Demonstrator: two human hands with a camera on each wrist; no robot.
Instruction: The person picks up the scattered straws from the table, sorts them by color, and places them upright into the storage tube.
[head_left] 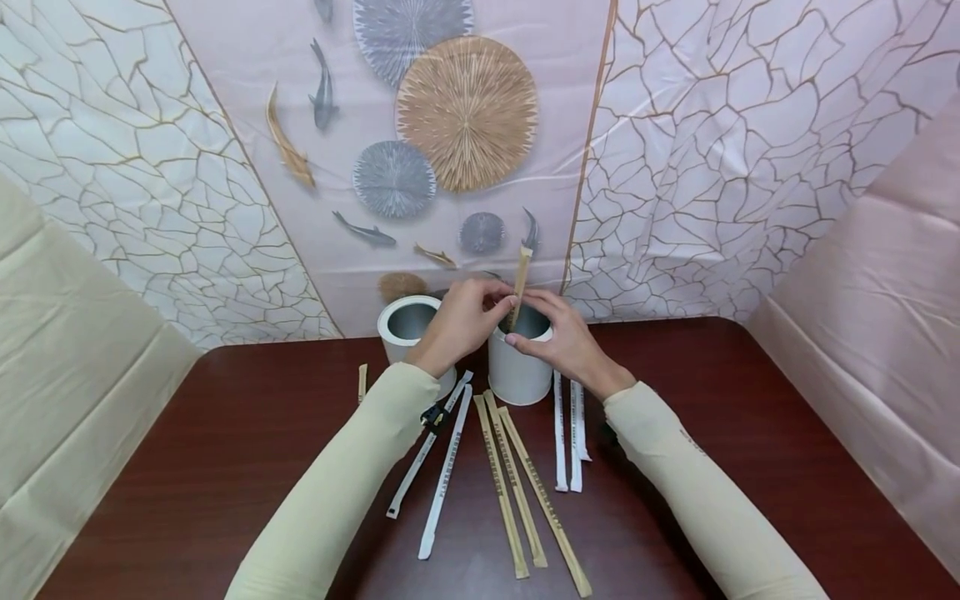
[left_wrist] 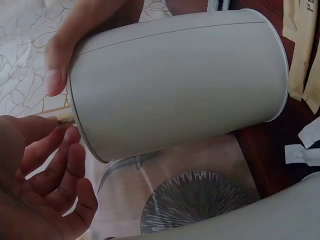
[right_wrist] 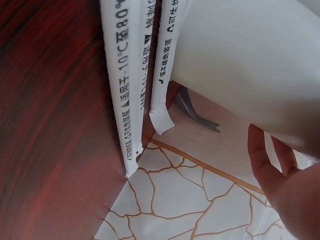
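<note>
Work surface: the dark red table (head_left: 150, 467). Keep both sleeves (head_left: 351, 467) raised, as the left one passes over loose straws.

The working can (head_left: 520, 375) stands upright, mouth up. The second can (head_left: 394, 346) stands beside it at nine o'clock, partly behind the left forearm; avoid knocking it.

The right hand (head_left: 566, 342) grips the working can around its rim at two to four o'clock, thumb toward the front. Use this hold as the brace; press lightly so that the can does not tip.

The left hand (head_left: 465, 317) pinches the held straw narrowly between thumb and fingers, at the rim.

Loose stock: three brown straws (head_left: 517, 492) lie at six o'clock from the can, two white straws (head_left: 447, 471) at seven, further white straws (head_left: 576, 442) at five. Leave these undisturbed.

The held straw (head_left: 522, 271) stands at the can's mouth, its top leaning slightly past twelve o'clock; its lower end is hidden. The step appears to be insertion: bring the straw upright, lower it clear of the right thumb, then release without bending the wrapper.
</note>
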